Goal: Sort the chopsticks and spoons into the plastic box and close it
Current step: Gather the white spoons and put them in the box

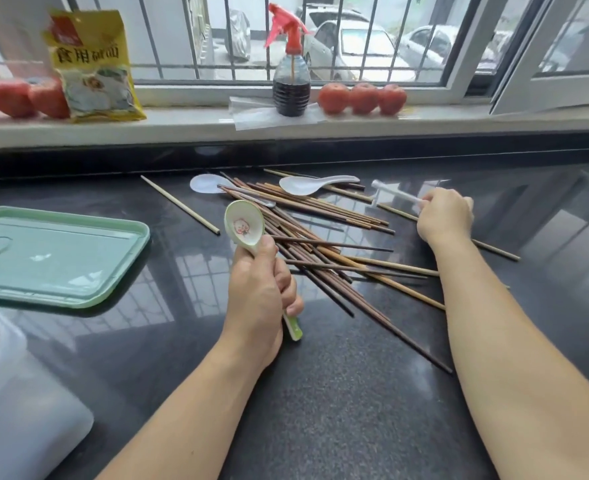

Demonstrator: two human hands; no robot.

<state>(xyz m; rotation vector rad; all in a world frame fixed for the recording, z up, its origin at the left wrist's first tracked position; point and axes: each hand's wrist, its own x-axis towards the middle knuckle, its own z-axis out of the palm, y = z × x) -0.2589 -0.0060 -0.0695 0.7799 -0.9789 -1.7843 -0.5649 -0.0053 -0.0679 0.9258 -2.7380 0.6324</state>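
A loose heap of chopsticks [317, 233] sprawls across the dark polished counter [338, 393], brown and pale sticks crossing one another at every angle. Everything else sits around that heap. On its near left edge the left hand [262, 289] has its fingers curled round the handle of a green ceramic spoon [244, 226], thumb pressed on top, bowl raised and facing up, handle end poking out below the fist. At the heap's far right the right hand [443, 216] pinches the end of a clear plastic spoon [395, 194]; its fingers are tucked under the knuckles, so I cannot tell just how they lie. Two white spoons rest on the far side of the heap, one [206, 183] at the left, one [307, 184] toward the middle. A single pale chopstick [180, 205] lies apart, left of the heap.

Well left of the heap, the green lid [57, 258] lies flat on the counter, and the translucent plastic box [19, 393] stands nearer, at the frame's left edge, uncovered. Behind the heap, on the windowsill [189, 121], stand a spray bottle [290, 74] of dark liquid, rows of tomatoes [362, 98] and a yellow packet [94, 67].
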